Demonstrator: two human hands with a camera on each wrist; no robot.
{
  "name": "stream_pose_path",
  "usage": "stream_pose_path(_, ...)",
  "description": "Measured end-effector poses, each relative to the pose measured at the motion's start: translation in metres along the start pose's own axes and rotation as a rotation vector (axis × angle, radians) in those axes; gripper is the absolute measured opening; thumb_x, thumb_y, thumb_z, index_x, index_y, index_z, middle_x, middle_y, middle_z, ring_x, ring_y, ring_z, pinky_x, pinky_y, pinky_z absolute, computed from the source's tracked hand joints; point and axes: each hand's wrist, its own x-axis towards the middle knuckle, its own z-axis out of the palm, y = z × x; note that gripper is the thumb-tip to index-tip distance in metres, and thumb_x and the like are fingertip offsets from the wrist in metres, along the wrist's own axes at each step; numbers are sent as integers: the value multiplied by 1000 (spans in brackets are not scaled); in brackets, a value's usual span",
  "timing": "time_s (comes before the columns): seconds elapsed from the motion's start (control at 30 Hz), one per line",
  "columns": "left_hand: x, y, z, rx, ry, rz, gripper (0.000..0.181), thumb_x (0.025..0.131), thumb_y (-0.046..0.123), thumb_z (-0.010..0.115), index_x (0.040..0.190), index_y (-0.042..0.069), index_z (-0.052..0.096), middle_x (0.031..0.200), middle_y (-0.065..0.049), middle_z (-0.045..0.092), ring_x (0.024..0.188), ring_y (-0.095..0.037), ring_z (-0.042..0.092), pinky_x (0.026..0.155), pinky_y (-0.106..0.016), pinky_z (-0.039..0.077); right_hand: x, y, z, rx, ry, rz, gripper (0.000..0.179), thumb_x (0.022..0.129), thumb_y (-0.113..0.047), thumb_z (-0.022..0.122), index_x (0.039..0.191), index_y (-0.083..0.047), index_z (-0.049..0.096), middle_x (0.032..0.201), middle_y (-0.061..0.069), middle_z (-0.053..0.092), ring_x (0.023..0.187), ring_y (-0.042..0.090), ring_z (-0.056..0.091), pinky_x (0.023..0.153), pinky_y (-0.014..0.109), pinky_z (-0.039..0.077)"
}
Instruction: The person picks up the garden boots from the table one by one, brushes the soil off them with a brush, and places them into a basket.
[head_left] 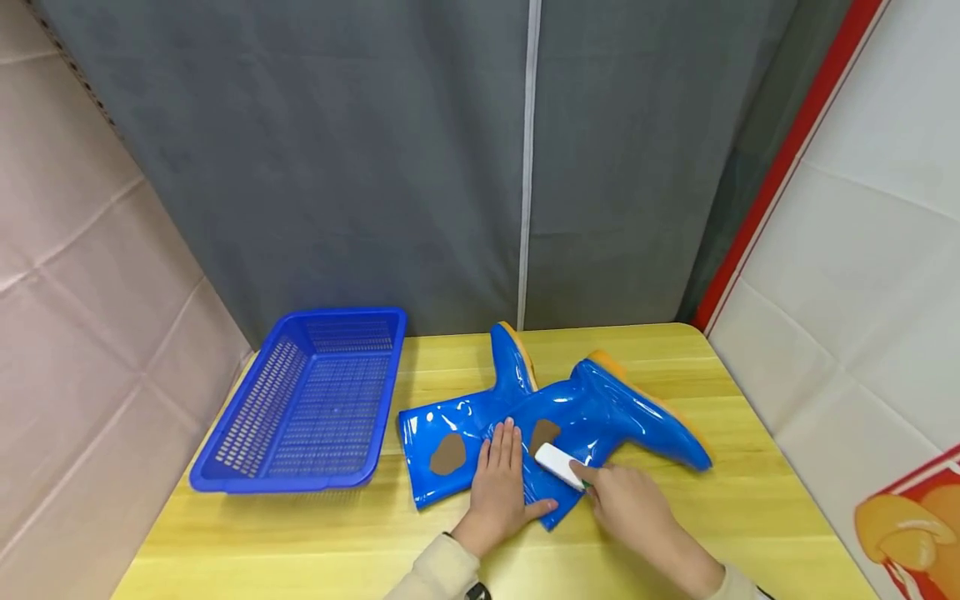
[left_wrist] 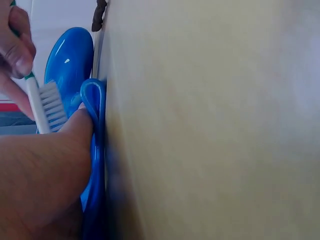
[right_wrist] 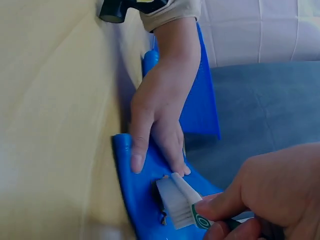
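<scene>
Two shiny blue rain boots with orange soles lie on their sides, the right boot (head_left: 600, 408) overlapping the left boot (head_left: 431, 417). Each has a brown patch on its shaft, one patch (head_left: 448, 455) in full view, the other patch (head_left: 545, 433) partly covered by a white brush (head_left: 558, 465). My left hand (head_left: 501, 483) presses flat on the boots, fingers straight, thumb out over the right boot's shaft. In my right hand (head_left: 633, 508) I grip the brush by its handle. Its white bristles (right_wrist: 175, 205) face the boot, right at the brown patch in the right wrist view.
A blue plastic basket (head_left: 386, 392) stands at the left of the wooden table (head_left: 315, 542). A grey curtain (head_left: 337, 167) hangs behind, with pale panels (head_left: 870, 275) on both sides.
</scene>
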Motion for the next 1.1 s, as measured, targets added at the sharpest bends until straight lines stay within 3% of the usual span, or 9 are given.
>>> stream_pose_path(0.1,1,1,-2,-6,-16,2,120,69,89,34,152,7,7,162,-12,3,150,-30,6,121,-47,19,-5,2,3,41,-34,13,33,86,-15,66,117,-25,68,62,-5,58,55,7,44,51,22,40)
stream_pose_path(0.23,2,2,-7,-7,-43,1,119,70,88,36,152,6,7,161,-13,3,150,-31,5,121,-47,18,-11,4,6,85,-64,15,32,85,-14,67,115,-22,69,83,0,71,65,8,57,61,32,52)
stream_pose_path(0.53,0,-1,-6,-30,-42,-6,120,70,87,38,152,7,6,162,-12,3,150,-31,6,121,-48,17,-15,11,9,164,-78,39,32,85,-14,67,115,-25,69,96,3,73,79,15,65,68,39,54)
stream_pose_path(0.7,0,-1,-6,-39,-32,-10,120,69,87,40,152,6,7,161,-13,3,150,-31,6,121,-48,18,-11,12,-7,165,-31,63,36,85,-16,68,117,-31,67,83,-2,70,61,7,48,55,22,39)
stream_pose_path(0.83,-1,0,-4,-24,-24,-17,120,69,88,37,152,7,8,161,-13,4,150,-31,7,121,-48,19,-3,9,-15,104,55,37,37,85,-19,68,120,-32,65,64,-8,53,52,7,38,48,19,29)
stream_pose_path(0.93,-1,1,-4,-26,-29,-15,120,69,89,35,152,7,7,161,-12,4,150,-31,6,121,-48,18,5,8,-11,79,27,32,35,87,-19,66,120,-31,65,56,-6,45,47,7,37,45,19,28)
stream_pose_path(1.1,-2,2,-5,-21,-34,-10,121,69,89,34,152,7,6,162,-12,2,150,-31,5,121,-48,16,8,7,0,79,0,32,33,88,-18,64,120,-28,66,63,-6,58,48,7,39,44,19,29)
